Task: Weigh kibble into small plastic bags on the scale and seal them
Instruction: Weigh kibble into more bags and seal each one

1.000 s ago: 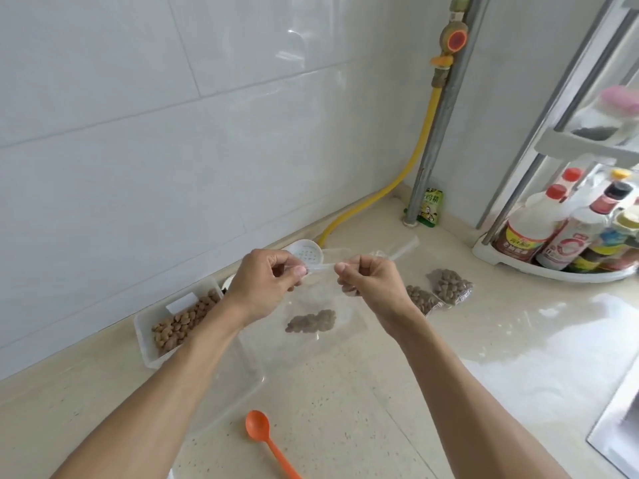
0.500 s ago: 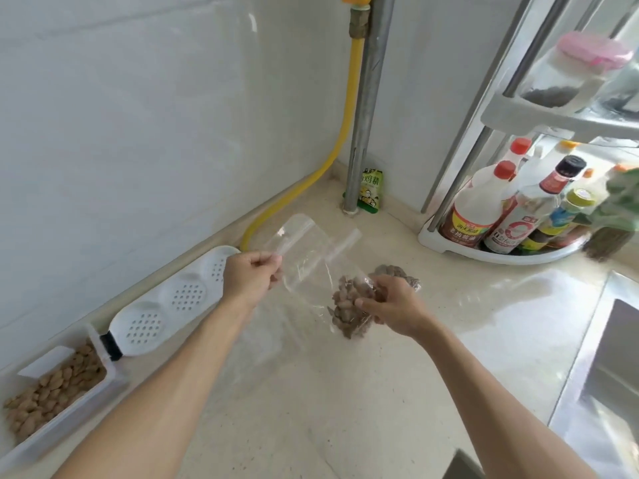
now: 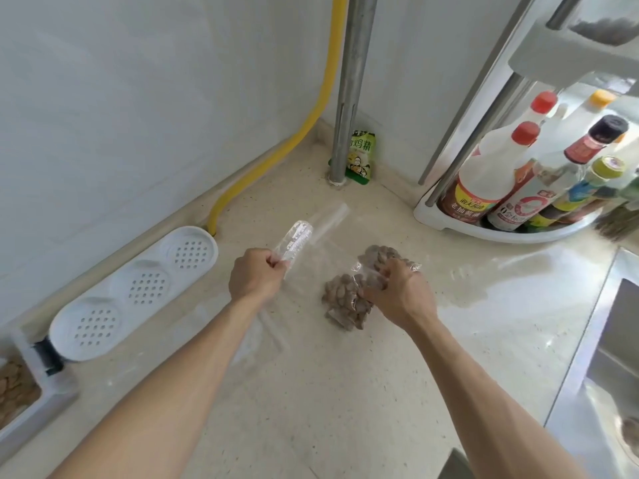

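My right hand (image 3: 397,295) grips a small clear bag of brown kibble (image 3: 345,300) that lies on the beige counter (image 3: 311,392). Just behind my fingers lies another filled kibble bag (image 3: 378,254). My left hand (image 3: 257,276) pinches the edge of an empty clear plastic bag (image 3: 311,233), which sticks up and to the right from my fist. I cannot tell whether this plastic is joined to the kibble bag. A white tub of loose kibble (image 3: 15,392) shows at the left edge.
A white tray with three perforated discs (image 3: 138,288) lies along the wall. A yellow hose (image 3: 276,160) and a metal pipe (image 3: 349,98) run into the corner beside a green packet (image 3: 361,157). A rack of sauce bottles (image 3: 511,188) stands right; a steel sink (image 3: 608,357) lies beyond.
Both hands held the bag's top up in the air; now my right hand has brought the kibble bag down onto the counter beside the other one. My view has swung to the right.
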{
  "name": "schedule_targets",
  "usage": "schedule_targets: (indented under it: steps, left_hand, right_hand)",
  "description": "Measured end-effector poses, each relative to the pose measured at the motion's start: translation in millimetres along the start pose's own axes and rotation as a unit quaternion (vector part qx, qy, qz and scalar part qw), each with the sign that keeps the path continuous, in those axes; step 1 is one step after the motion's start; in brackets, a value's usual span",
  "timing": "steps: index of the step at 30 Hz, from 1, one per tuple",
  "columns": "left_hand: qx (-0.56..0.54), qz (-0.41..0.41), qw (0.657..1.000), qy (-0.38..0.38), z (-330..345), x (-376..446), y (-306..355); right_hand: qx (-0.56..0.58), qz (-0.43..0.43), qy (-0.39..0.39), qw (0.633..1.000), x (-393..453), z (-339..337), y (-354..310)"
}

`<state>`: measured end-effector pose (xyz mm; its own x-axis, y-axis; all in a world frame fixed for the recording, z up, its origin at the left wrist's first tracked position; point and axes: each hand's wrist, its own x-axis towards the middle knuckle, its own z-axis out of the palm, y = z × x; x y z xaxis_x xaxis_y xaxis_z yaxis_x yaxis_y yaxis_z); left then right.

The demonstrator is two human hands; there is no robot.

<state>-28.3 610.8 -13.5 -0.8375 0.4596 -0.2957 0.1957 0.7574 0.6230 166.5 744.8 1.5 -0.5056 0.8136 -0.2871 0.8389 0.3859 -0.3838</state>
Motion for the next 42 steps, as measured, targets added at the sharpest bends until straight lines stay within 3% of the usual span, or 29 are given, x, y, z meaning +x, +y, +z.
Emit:
schedule_targets:
  steps: [7,10,15,21,26,29,36,39,42]
  left_hand:
    - [0.043,0.033,0.997,-0.049,-21,0,-1]
    - [0.069,0.055,0.996,-0.029,-37,-11,-7]
    - [0.095,0.097,0.991,-0.006,-67,-40,-40]
    - [0.157,0.057,0.985,-0.030,-100,-72,-106]
    - [0.272,0.025,0.959,-0.069,-105,-90,-134]
    - [0.301,0.053,0.952,-0.028,-101,-94,-143]
    - [0.245,0.127,0.957,0.091,-96,-98,-136]
    - [0.139,0.115,0.981,0.075,-107,-99,-127]
    - [0.043,0.085,0.995,0.011,-126,-101,-116]
  right_hand:
    - [-0.113,0.006,0.079,0.990,-10,-6,4]
    - [-0.046,-0.061,0.122,0.990,-18,-2,-12]
    - [0.032,-0.131,0.048,0.990,-40,24,-70]
    - [0.047,-0.179,-0.054,0.981,-66,77,-119]
    - [-0.006,-0.208,-0.052,0.977,-82,103,-131]
    - [-0.016,-0.212,-0.063,0.975,-86,109,-132]
    - [0.030,-0.198,-0.054,0.978,-82,106,-125]
    - [0.054,-0.178,-0.040,0.982,-83,96,-123]
    - [0.102,-0.165,-0.025,0.981,-88,83,-125]
